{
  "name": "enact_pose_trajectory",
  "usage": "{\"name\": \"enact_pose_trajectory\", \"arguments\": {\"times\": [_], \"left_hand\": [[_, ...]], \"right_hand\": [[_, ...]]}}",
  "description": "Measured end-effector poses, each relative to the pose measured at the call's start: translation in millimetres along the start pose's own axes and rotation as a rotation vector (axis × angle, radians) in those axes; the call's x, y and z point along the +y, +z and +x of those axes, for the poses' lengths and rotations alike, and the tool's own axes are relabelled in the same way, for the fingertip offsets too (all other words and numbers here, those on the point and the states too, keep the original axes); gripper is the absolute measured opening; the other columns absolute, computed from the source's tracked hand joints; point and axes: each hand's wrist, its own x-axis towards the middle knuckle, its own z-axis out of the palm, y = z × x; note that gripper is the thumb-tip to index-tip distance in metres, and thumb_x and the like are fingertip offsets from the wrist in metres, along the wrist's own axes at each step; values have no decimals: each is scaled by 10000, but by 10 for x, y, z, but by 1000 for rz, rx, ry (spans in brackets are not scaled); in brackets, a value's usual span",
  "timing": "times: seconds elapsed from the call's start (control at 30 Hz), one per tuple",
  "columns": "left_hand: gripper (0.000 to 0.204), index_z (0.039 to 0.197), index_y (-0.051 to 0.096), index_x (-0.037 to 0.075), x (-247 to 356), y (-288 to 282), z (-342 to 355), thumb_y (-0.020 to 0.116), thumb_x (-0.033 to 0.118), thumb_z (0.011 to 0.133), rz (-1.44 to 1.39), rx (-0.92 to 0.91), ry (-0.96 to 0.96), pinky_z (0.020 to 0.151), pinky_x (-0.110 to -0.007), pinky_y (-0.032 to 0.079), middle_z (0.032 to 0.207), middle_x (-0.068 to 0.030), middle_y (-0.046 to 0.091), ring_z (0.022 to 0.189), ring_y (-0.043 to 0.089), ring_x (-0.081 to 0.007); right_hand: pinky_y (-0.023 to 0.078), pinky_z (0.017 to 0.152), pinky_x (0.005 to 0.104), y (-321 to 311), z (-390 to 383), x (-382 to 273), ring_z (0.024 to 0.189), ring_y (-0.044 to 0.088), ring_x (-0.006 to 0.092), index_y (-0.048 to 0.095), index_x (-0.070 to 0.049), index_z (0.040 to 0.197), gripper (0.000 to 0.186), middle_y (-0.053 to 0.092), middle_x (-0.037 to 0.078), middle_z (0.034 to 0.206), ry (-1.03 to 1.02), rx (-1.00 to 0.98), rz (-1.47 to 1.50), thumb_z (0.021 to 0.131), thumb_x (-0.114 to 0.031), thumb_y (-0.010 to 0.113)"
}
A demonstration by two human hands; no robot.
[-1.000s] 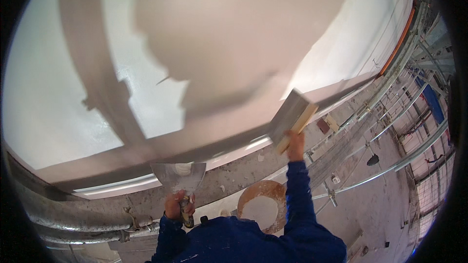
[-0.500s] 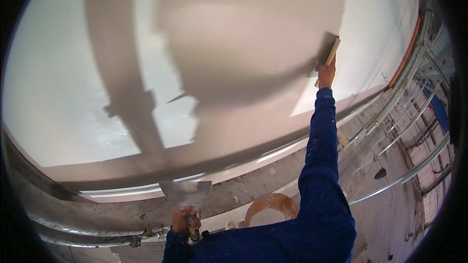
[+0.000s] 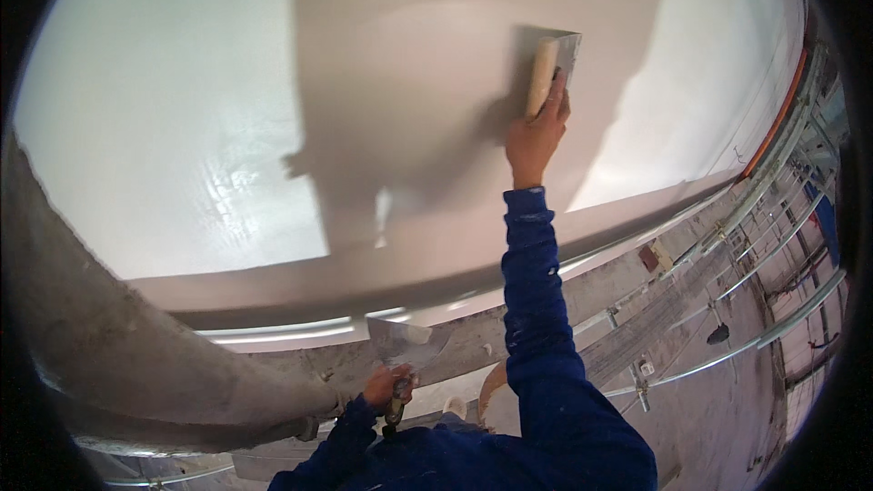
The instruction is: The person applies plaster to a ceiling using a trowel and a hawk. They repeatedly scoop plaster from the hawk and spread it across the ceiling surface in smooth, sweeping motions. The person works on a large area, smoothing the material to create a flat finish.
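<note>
White ceiling (image 3: 227, 109), trowel (image 3: 553, 68) — right hand (image 3: 536, 132) gripping

hands: 2, right (image 3: 538, 132) at 1 o'clock, left (image 3: 386, 386) at 6 o'clock | trowels: 1, wooden-handled (image 3: 548, 68), 1 o'clock | plaster hawks: 1 (image 3: 400, 344), 6 o'clock | blue sleeves: 2 (image 3: 536, 309) | ceilings: 1, white (image 3: 182, 109)

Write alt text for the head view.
The right hand, arm stretched out, presses a wooden-handled trowel flat against a smooth white plastered surface. The left hand holds a plaster-smeared hawk low, near grey concrete.
</note>
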Motion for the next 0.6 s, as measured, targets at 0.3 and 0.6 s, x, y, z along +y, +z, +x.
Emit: {"name": "enact_pose_trajectory", "arguments": {"times": [0.3,0.6], "left_hand": [[270,741,520,22,69,89,-178,423,233,878,176,-2,-51,390,-269,387,543,-44,477,393,420,-121],[154,781,478,60,-20,131,-321,438,195,842,359,251,107,362,-265,371,564,-39,461,441,474,-133]], "right_hand": [[282,882,536,367,-897,-1416,1082,336,442,204,-243,1347,813,243,213,1308,83,-147,-73,648,6,536],[284,874,510,308,-1700,-2389,1099,345,419,279,-180,1324,688,286,218,1289,-82,-382,115,692,19,464]]}}
